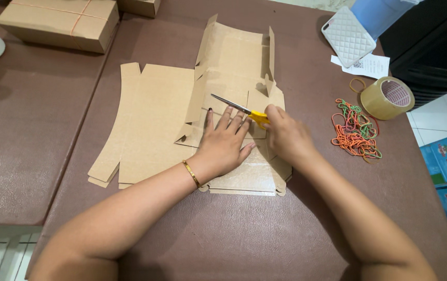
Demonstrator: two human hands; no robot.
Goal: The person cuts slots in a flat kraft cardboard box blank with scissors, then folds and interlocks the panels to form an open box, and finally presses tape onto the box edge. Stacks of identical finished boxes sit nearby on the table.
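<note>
Left hand (pixel 227 143) lies flat, fingers spread, pressing the unfolded cardboard box blank (pixel 234 83) onto the brown surface (pixel 265 234). Right hand (pixel 286 136), just beside it, closes around yellow-handled scissors (pixel 241 110), blades slanting over the left fingertips. Beneath and left of the left hand lies another flat blank (pixel 148 125). Right of the right hand: rubber bands (pixel 356 130), then a tape roll (pixel 387 98).

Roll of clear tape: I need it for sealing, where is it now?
In the head view the roll of clear tape lies on the brown table at the far right, just beyond the pile of rubber bands and below the white phone case.
</note>
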